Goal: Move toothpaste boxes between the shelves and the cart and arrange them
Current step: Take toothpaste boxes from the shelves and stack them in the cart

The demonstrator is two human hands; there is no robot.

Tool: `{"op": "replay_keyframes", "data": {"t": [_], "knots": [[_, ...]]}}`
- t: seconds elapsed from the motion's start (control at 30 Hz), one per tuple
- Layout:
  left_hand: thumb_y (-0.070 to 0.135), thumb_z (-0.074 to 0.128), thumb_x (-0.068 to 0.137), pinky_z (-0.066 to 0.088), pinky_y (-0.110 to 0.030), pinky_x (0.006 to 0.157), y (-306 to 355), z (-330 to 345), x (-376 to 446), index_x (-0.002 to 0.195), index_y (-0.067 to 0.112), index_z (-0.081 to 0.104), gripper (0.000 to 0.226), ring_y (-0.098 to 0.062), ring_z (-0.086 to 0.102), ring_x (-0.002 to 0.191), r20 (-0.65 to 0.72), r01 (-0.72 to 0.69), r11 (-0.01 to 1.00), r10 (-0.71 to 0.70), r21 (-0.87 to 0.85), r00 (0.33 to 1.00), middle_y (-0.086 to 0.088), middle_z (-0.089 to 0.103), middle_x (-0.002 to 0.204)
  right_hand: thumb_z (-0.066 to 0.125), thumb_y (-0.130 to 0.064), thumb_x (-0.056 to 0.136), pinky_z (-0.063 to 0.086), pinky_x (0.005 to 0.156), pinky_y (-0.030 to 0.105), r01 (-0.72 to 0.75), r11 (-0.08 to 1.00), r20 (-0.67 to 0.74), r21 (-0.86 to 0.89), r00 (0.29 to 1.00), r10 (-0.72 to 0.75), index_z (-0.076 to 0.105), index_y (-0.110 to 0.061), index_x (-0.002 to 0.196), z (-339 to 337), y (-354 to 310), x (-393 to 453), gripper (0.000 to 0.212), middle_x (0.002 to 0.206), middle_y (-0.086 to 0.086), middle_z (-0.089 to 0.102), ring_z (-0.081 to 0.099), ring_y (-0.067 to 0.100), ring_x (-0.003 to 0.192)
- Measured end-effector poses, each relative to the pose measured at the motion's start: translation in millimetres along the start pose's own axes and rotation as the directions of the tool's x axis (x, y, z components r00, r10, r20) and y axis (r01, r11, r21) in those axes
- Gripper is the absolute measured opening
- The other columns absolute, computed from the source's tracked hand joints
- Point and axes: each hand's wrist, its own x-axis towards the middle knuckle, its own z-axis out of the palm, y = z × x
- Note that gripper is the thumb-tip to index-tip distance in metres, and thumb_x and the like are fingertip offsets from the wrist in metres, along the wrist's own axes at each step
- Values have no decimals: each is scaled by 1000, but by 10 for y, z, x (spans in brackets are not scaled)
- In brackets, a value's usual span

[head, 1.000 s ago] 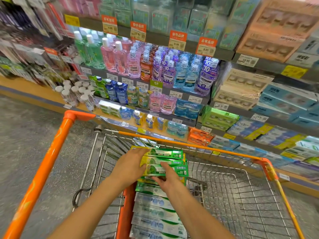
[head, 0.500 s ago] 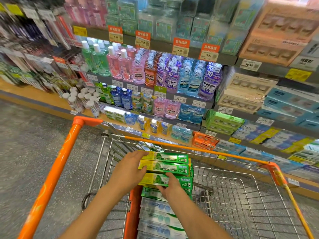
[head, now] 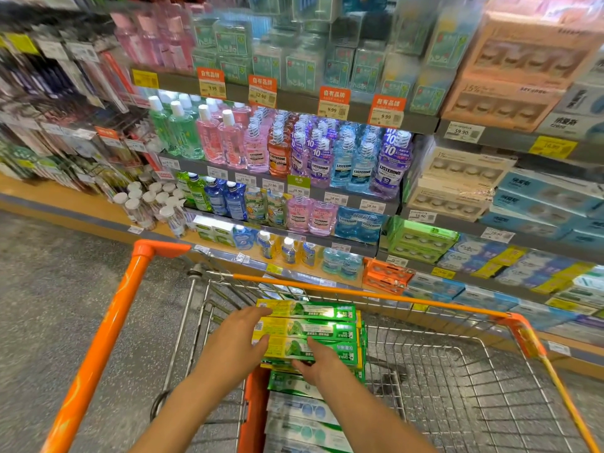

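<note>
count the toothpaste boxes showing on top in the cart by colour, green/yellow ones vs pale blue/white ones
green and yellow boxes, top layer under the left hand and right hand: 3
darker green box just behind them: 1
pale blue and white boxes, partly cut off by the frame edge: 3
total: 7
More boxes lie underneath, uncountable.

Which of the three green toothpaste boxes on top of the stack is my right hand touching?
The nearest box, lowest in view; your right hand rests on it. The other two lie farther away.

My left hand (head: 237, 343) and right hand (head: 322, 366): bare, no gloves, rings or watch. Forearms bare, no sleeves in view.
</note>
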Motion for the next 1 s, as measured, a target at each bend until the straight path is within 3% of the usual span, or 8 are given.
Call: {"op": "replay_keyframes", "data": {"t": [0.2, 0.33, 0.43, 0.5, 0.57, 0.67, 0.77, 1.0], "knots": [[31, 51, 96, 33, -23, 103, 89, -23, 62, 139, 29, 40, 45, -8, 38, 132, -13, -33, 999, 33, 4, 999, 11, 43, 142, 56, -13, 94, 41, 100, 52, -78, 981, 100, -176, 990, 96, 37, 1, 139, -35, -79, -82, 51, 137, 32, 41, 48, 44, 122], [27, 54, 94, 36, -23, 100, 149, -86, 150, 139, 27, 42, 46, -10, 43, 128, -40, -38, 999, 38, -7, 998, 9, 46, 140, 58, -23, 94, 50, 85, 46, 16, 892, 249, -452, 962, 108, 29, -3, 143, -49, -192, -191, 61, 137, 27, 43, 52, 41, 118], [28, 56, 94, 39, -27, 100, 212, -164, 210, 138, 27, 43, 46, -13, 48, 123, -58, -29, 999, 27, -33, 998, 7, 49, 139, 62, -36, 90, 51, 88, 40, 350, 628, 301, -695, 935, -187, 41, -5, 121, -59, -365, -306, 49, 112, 11, 57, 61, 28, 99], [25, 59, 92, 42, -30, 98, 278, -234, 234, 137, 26, 45, 47, -16, 53, 115, -69, -25, 998, 20, -64, 997, 6, 50, 137, 65, -40, 86, 50, 79, 32, 556, 328, 405, -764, 809, -426, 47, -8, 115, -58, -516, -413, 46, 106, 3, 55, 57, 18, 91], [21, 61, 91, 41, -29, 98, 343, -303, 256, 135, 25, 47, 47, -15, 50, 120, -97, -48, 997, 42, -60, 994, 4, 52, 135, 67, -39, 84, 43, 68, 27, 648, 154, 503, -746, 700, -507, 49, -15, 105, -71, -663, -616, 37, 95, -2, 53, 52, 12, 79], [17, 62, 89, 40, -29, 96, 467, -419, 285, 132, 21, 51, 44, -16, 50, 121, -143, -62, 996, 52, -63, 988, 1, 55, 133, 68, -38, 83, 46, 73, 34, 710, 31, 579, -703, 598, -554, 51, -14, 108, -123, -848, -945, 38, 89, 0, 55, 54, 17, 80], [17, 63, 89, 43, -31, 92, 589, -524, 282, 131, 23, 51, 44, -18, 52, 120, -172, -51, 995, 36, -81, 984, 1, 53, 135, 66, -41, 84, 48, 83, 36, 678, -182, 633, -713, 509, -584, 50, -14, 121, -187, -967, -1227, 47, 104, 3, 60, 58, 21, 96], [21, 62, 90, 42, -36, 98, 778, -660, 228, 131, 28, 50, 43, -20, 46, 128, -187, -26, 997, 11, -79, 982, 1, 52, 137, 63, -43, 86, 48, 87, 37, 604, -437, 734, -667, 430, -525, 47, -16, 129, -269, -1006, -1575, 53, 122, 6, 58, 56, 26, 107]]}}
